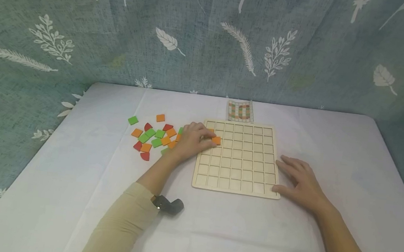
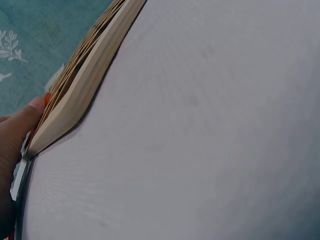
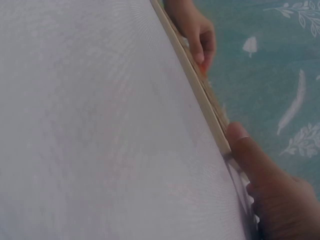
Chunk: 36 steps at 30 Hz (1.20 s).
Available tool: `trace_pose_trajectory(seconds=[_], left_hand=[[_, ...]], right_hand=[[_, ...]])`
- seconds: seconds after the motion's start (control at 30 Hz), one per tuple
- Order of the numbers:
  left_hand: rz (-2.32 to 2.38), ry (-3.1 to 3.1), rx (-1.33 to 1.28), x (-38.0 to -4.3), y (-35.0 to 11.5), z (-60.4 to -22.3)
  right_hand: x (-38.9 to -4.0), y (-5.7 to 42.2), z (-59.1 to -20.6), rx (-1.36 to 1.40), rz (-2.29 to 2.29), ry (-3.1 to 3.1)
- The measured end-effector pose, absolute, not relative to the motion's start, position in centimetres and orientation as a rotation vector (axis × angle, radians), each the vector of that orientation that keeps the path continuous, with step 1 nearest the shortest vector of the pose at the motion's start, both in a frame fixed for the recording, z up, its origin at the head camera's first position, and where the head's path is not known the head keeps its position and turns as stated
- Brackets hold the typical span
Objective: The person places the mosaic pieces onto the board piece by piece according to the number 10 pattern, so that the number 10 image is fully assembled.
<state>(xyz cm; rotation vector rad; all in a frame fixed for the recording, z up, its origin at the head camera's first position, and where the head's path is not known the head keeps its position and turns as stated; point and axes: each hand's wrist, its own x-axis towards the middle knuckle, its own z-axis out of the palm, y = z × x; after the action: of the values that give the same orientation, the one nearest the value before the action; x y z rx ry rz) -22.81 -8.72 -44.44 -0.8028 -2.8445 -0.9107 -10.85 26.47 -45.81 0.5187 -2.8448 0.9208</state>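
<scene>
My left hand (image 1: 192, 142) is over the left part of a pale wooden grid board (image 1: 237, 163), pinching an orange square tile (image 1: 216, 140) between thumb and fingers. Just behind its fingertips, another orange tile (image 1: 210, 130) shows partly on the board. In the left wrist view, the thumb (image 2: 31, 112) is beside the board's edge, with a bit of orange at its tip. At the board's right edge rests my right hand (image 1: 302, 183), fingers spread and thumb on the near right corner. The right wrist view shows that thumb (image 3: 245, 142) touching the wooden rim.
Loose green tiles (image 1: 157, 142), orange tiles (image 1: 146, 148) and red rounded pieces (image 1: 145, 156) lie scattered left of the board, some hidden behind my left hand. A small card with a coloured grid pattern (image 1: 240, 111) sits beyond the board. A leaf-printed curtain (image 1: 197, 38) hangs behind the white-covered table (image 1: 236, 221).
</scene>
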Motion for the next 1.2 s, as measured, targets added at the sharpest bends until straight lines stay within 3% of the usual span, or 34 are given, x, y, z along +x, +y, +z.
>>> trace_pose_trajectory(seconds=[0.57,1.2], left_hand=[[-0.957,-2.897,-0.696,-21.8,-8.6,-44.2],[-0.927,-2.822,-0.439,-19.3,-14.1,-44.1]], right_hand=[[-10.5,26.1,-45.8,0.491,0.920,-2.859],[-10.5,25.9,-45.4,0.478,0.910,-2.875]])
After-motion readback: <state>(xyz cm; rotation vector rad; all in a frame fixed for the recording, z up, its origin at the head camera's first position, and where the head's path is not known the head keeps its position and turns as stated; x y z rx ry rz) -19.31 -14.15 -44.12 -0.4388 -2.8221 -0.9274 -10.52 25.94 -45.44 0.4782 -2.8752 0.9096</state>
